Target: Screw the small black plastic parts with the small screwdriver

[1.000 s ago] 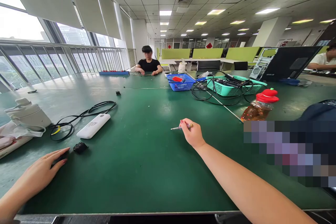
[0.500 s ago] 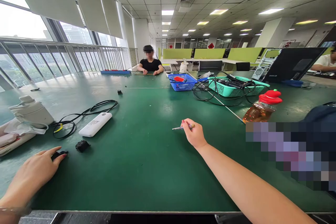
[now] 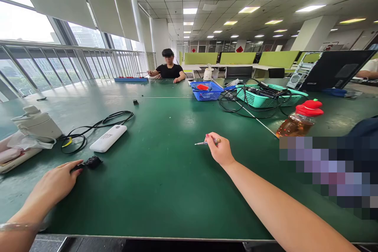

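Green tabletop (image 3: 177,201): smooth, broad and flat; patches of pale glare are thrown back, and a thin light seam is shown along the far part.
Black computer case (image 3: 342,71): flat-panelled, propped at a tilt at the far right; a pale perforated metal face is turned to the left.
Teal basket (image 3: 256,101): latticed plastic, oblong; heaped with black cables, some of which are spilled over the rim in loops.
Blue basket (image 3: 206,95): latticed plastic, smaller, set just left of the teal one; a red item is held inside.
Right hand (image 3: 220,150): closed, the tool gripped between thumb and fingers above the table's middle.
Left hand (image 3: 57,184): thumb and fingers brought together, a small piece pinched between them near the left edge.
Bottle (image 3: 297,126): clear-walled, rounded, filled with amber liquid, capped in glossy red.
Power bank (image 3: 108,138): white, smooth, round-cornered slab; a black cable (image 3: 110,119) is coiled behind it.
Tool (image 3: 201,143): slim metal shaft, pointed leftward; patterned handle mostly covered.
Black part (image 3: 93,162): knobbly, blocky, rested beside the left fingertips.
Small piece (image 3: 78,167): dark, partly hidden; exact shape cannot be told.
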Demonstrator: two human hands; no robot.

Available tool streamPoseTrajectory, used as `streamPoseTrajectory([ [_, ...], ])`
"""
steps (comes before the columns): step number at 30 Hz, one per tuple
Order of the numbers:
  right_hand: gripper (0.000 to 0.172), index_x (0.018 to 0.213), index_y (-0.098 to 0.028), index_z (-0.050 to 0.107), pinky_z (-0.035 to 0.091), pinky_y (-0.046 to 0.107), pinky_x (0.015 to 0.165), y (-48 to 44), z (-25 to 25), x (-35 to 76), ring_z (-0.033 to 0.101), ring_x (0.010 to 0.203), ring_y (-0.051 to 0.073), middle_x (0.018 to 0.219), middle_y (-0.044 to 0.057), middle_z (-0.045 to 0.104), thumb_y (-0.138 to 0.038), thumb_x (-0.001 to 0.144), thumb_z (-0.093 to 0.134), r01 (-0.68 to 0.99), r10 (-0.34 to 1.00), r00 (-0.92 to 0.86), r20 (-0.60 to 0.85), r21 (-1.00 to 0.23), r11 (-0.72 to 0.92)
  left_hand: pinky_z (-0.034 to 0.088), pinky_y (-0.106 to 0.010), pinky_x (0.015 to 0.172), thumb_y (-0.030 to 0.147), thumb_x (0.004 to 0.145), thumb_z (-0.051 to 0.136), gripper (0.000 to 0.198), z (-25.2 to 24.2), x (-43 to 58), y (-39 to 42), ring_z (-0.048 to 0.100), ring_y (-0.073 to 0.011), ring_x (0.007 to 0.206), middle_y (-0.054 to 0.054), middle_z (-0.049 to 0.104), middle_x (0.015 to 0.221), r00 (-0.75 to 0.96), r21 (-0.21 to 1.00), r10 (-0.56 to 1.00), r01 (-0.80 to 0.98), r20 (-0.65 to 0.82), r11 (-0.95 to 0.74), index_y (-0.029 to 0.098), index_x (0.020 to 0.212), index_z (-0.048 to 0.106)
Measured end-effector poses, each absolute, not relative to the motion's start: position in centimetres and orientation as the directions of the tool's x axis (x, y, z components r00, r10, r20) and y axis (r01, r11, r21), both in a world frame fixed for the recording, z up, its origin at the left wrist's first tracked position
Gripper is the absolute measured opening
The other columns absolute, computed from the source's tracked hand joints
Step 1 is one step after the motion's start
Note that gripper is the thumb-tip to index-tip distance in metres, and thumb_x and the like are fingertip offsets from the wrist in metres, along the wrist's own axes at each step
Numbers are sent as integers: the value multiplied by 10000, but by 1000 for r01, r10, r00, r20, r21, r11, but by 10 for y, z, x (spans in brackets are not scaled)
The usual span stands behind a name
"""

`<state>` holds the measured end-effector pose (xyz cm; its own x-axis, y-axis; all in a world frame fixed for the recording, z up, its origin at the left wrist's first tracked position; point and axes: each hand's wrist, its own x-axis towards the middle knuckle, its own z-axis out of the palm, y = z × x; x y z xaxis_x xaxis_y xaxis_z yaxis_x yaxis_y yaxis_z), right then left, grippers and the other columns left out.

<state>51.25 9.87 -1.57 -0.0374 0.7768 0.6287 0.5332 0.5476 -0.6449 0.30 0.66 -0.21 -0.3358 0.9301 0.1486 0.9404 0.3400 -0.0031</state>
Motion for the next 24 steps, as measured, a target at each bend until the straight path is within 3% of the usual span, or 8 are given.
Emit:
streamPoseTrajectory([
  [3,386,639,-207,537,331,224,504,99,-15,512,405,471,102,506,-36,460,-425,925,396,537,776,-40,629,-642,548,487,-398,825,409,872,315,597,16,14,6,649,-339,991,-163,707,1083,-433,-79,901,897,33,434,125,1369,483],
  [6,384,640,-207,540,337,223,510,99,-15,513,413,476,103,511,-35,467,-420,925,396,535,773,-44,633,-638,553,475,-392,856,394,894,268,602,30,25,5,628,-337,1057,-155,670,1185,-493,-19,870,870,5,493,128,1415,411],
  [9,390,638,-204,543,341,222,513,99,-15,513,417,480,103,515,-32,468,-418,926,389,540,769,-44,638,-632,555,459,-413,902,407,898,265,594,35,33,2,579,-339,1147,-130,605,1301,-484,74,871,874,77,479,166,1430,374],
  [13,390,642,-203,547,343,222,515,99,-15,513,429,488,104,523,-26,484,-422,923,388,543,769,-44,637,-631,554,466,-425,902,437,883,306,591,37,44,-2,561,-333,1167,-134,609,1289,-399,113,887,917,233,383,178,1407,396],
  [17,391,648,-201,548,337,220,512,99,-15,513,428,492,104,529,-26,484,-427,924,386,545,780,-47,624,-638,544,483,-384,874,462,891,319,579,41,61,0,590,-296,1118,-111,643,1239,-336,84,894,942,295,326,193,1396,411],
  [24,391,643,-202,538,336,218,507,99,-16,513,412,482,103,516,-32,464,-429,924,389,541,774,-46,632,-635,551,481,-368,855,400,899,342,568,41,83,14,612,-299,1092,-111,683,1177,-270,-31,943,959,192,281,155,1408,407],
])
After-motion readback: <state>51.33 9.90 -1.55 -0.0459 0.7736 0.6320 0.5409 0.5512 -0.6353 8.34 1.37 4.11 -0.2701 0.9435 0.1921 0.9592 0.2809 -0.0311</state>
